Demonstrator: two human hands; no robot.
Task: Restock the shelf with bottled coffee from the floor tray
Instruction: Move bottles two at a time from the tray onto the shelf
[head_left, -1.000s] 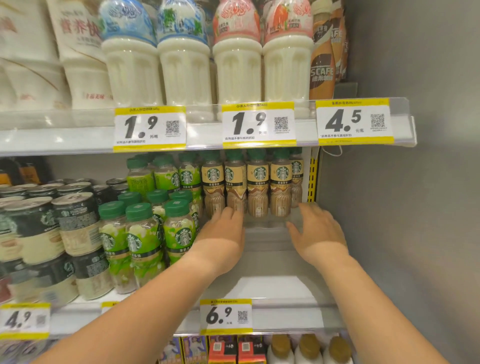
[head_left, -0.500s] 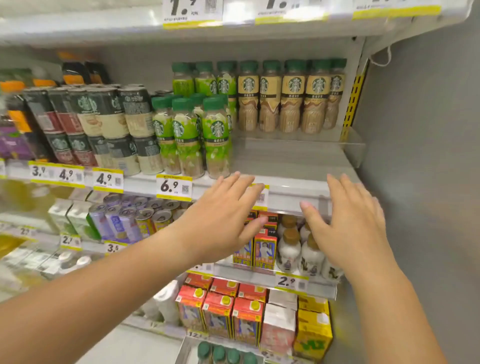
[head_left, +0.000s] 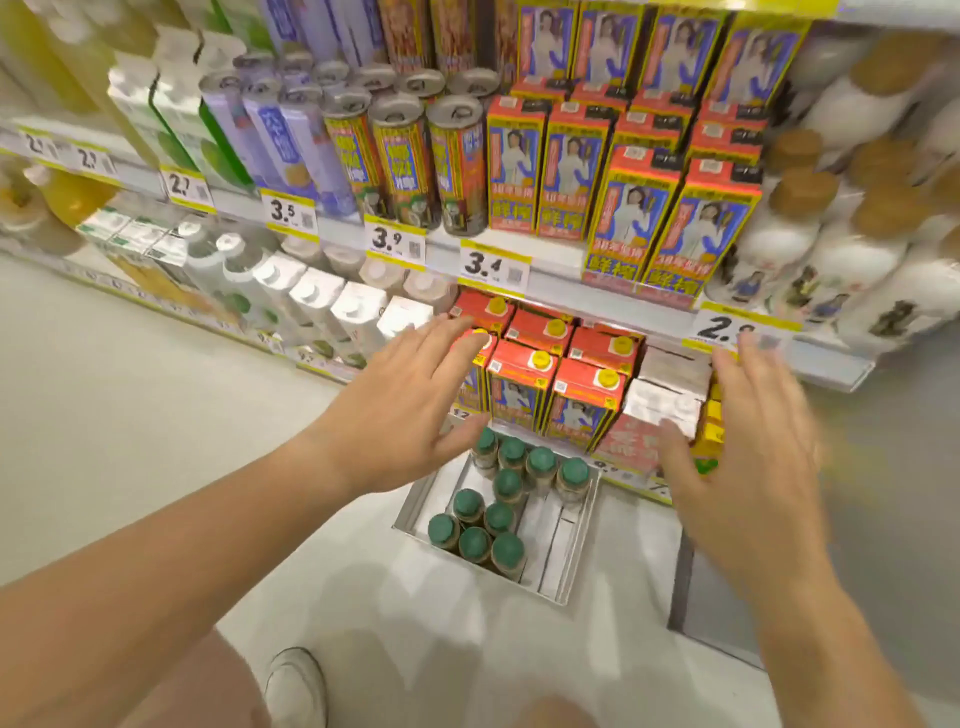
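A grey cardboard tray (head_left: 569, 561) lies on the pale floor against the bottom shelf. Several coffee bottles with green caps (head_left: 474, 540) stand upright in its left half and back row; its right half is bare cardboard. My left hand (head_left: 400, 410) hovers open above the tray's back left corner, fingers spread. My right hand (head_left: 748, 467) hangs open to the right of the tray, blurred by motion. Both hands hold nothing. The coffee shelf above is out of view.
Red-topped cartons (head_left: 540, 384) fill the bottom shelf just behind the tray. Cans (head_left: 400, 156) and tall cartons (head_left: 634, 223) stand on the shelf above, white bottles (head_left: 810, 249) at right. My shoe (head_left: 296, 686) is on the floor near the tray. A grey wall stands right.
The view has swung down from the coffee shelf to the floor tray. Both open hands have dropped with it, from the shelf edge to just above the tray.
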